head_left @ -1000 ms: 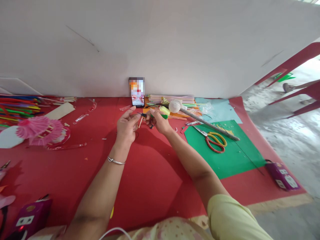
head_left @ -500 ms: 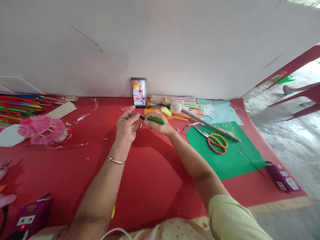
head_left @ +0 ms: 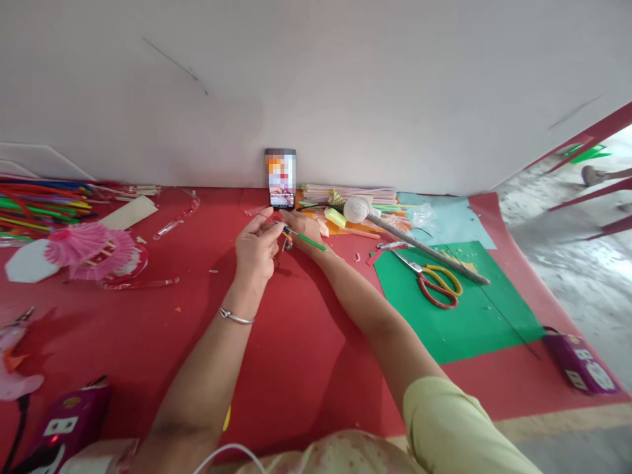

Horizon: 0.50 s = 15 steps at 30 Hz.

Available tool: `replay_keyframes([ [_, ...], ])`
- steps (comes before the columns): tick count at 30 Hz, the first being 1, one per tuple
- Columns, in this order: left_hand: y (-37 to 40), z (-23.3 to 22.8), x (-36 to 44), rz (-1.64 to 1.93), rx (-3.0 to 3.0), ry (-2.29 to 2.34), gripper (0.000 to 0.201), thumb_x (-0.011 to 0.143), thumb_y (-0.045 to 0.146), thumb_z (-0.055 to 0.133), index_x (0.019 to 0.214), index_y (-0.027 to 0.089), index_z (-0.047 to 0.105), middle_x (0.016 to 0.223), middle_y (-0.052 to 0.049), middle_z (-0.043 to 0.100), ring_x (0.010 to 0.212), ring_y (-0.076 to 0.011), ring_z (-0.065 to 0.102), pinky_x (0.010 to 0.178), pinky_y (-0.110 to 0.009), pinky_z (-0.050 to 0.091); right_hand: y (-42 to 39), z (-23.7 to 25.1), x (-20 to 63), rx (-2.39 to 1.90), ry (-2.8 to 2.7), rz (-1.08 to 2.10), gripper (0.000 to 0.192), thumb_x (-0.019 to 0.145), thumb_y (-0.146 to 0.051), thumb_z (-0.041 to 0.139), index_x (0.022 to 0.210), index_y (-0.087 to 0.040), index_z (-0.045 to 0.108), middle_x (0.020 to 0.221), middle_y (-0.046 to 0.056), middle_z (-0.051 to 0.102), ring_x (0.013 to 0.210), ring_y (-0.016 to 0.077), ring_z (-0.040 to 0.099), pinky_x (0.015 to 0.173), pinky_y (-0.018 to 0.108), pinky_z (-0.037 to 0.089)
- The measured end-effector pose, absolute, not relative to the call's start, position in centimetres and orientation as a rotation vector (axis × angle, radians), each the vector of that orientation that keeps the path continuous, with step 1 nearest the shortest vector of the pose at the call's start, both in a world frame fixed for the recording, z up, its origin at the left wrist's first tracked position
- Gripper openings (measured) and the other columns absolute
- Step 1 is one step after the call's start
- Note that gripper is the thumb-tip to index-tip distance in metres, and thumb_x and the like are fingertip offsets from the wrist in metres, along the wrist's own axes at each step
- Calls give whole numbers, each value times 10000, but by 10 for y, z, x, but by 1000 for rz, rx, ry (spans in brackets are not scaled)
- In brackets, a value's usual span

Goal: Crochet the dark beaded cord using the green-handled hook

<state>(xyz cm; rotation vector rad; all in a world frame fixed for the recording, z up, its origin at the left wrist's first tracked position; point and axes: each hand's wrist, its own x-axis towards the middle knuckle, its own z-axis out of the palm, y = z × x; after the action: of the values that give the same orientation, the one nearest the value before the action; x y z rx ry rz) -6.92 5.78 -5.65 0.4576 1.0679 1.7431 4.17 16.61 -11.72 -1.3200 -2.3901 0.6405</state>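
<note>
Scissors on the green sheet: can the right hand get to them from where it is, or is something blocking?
Probably yes. The scissors lie flat on the green sheet, to the right of the right hand, with bare red mat between. But that hand's fingers hold a green stick, which it would have to put down first.

- the left hand [head_left: 255, 249] is bare, wearing no ring or glove that is showing.
- the left wrist is wearing a thin silver bangle [head_left: 235, 317], open-ended and sitting loosely.
- the right hand [head_left: 302, 227] is bare too, with nothing showing on its wrist.
- the right upper arm is wearing a short pale yellow-green sleeve [head_left: 457, 424], ending above the elbow.
- the chest is wearing pale floral fabric [head_left: 340, 457], with a thin white cable [head_left: 228, 453] looping across it.
</note>
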Motion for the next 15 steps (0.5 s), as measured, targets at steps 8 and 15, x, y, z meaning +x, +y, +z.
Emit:
replay_keyframes([
  [8,61,-54,-87,1857,502,1122,431,629,133,955,1038,202,841,689,66,673,432,-8,351,420,-209,202,155,-124,56,-1397,-2413,599,297,1116,-339,548,1124,-197,809,1077,114,823,917,232,713,766,309,447],
  [15,51,-48,-72,1696,494,896,450,652,130,967,1070,229,832,649,83,599,417,-4,284,423,-219,154,165,-136,57,-1065,-2220,971,237,1008,-220,718,784,-163,664,676,-36,608,677,85,443,647,274,306],
])
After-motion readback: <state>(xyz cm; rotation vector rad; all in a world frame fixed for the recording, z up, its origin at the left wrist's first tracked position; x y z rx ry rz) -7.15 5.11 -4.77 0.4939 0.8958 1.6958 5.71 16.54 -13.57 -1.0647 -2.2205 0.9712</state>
